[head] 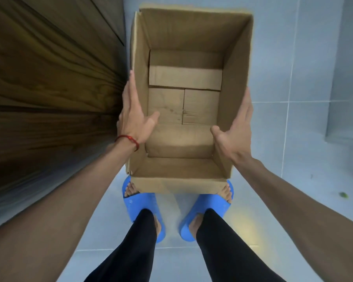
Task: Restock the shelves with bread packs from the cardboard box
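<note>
No bread packs lie in the cardboard box [183, 106]. The left hand [134, 117] and right hand [235, 131], fingers straight, press its side walls. Restocking looks done, and the next move is probably lifting the box away.

Honestly nothing readable here, the cardboard box [192, 82] is plain brown inside and out, no print, labels, brand names or numbers on anything I can see.

Your cardboard box [192, 37] covers the toe ends of both blue slippers [140, 206]. The wooden panel [49, 88] on your left is blurred and cut off by the edge. The green speck [343, 194], perhaps a leaf, is too small to tell.
</note>
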A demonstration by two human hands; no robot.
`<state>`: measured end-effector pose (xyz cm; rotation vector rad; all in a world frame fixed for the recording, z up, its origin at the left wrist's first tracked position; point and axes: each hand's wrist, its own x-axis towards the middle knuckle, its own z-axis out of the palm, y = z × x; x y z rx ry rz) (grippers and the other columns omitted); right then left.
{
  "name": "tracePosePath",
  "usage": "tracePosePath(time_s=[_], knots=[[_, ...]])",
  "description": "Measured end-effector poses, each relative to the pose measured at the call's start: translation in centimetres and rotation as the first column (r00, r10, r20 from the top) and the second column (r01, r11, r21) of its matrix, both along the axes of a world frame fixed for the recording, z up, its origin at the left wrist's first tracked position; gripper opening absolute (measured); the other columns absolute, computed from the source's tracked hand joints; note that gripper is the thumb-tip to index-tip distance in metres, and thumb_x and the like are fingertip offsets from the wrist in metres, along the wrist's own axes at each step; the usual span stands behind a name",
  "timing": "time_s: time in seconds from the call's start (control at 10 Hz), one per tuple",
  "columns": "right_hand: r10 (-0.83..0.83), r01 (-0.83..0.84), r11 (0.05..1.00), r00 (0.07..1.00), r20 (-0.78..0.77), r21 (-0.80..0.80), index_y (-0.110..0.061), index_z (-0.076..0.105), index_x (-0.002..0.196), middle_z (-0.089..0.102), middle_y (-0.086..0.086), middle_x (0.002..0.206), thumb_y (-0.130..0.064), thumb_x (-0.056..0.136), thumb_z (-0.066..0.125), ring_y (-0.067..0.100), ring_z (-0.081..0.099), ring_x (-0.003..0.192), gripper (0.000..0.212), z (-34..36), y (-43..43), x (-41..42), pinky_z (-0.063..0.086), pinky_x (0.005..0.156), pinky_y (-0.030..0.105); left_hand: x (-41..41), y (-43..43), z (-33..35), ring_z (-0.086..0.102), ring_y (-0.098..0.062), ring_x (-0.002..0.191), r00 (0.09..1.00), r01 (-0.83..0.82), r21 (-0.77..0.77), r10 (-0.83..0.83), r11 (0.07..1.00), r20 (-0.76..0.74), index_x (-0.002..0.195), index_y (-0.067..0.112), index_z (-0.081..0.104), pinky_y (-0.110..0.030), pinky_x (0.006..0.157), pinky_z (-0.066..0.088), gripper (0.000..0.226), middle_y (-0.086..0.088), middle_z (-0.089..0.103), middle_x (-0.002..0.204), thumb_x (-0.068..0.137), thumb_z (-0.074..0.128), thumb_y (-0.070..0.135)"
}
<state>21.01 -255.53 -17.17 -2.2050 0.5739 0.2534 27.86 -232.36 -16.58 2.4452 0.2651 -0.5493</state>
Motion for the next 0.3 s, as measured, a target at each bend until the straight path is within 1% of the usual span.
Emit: tracePosePath(time_s=[0.1,0.2,0.3], knots=[[0.055,-0.053,0.998,0.992,-0.113,0.025,-0.020,-0.005,0.165,0.006,0.000,0.172,-0.015,0.075,0.070,0.023,0.019,0.157,0.117,1.9,-0.6,-0.5,0.037,0.120,0.052,-1.0,1.0,1.6,0.036,-0.031,0.142,0.998,0.010,-0.044,-0.013,0.999,-0.056,0.158,0.033,-0.005,-0.049,0.110,0.038,0.108,0.001,0.009,0.165,0.084,0.072,0.022],[0.103,-0.097,0.995,0.972,-0.213,0.038,-0.017,0.000,0.166,0.010,0.004,0.172,-0.015,0.080,0.070,0.028,0.020,0.155,0.110,5.4,-0.3,-2.3,0.025,0.127,0.043,-3.7,2.0,4.8,0.039,-0.028,0.140,0.995,0.008,-0.102,-0.019,0.995,-0.099,0.158,0.028,0.002,-0.044,0.112,0.039,0.106,0.001,0.015,0.162,0.080,0.073,0.018],[0.111,-0.105,0.994,0.959,-0.260,0.036,-0.016,0.013,0.165,0.020,0.006,0.169,-0.015,0.087,0.069,0.027,0.026,0.153,0.096,10.0,1.1,-4.1,0.022,0.121,0.030,-6.2,2.6,8.7,0.042,-0.023,0.137,0.987,-0.008,-0.157,-0.017,0.988,-0.160,0.157,0.030,0.011,-0.042,0.111,0.041,0.099,0.004,0.022,0.158,0.079,0.070,0.016]])
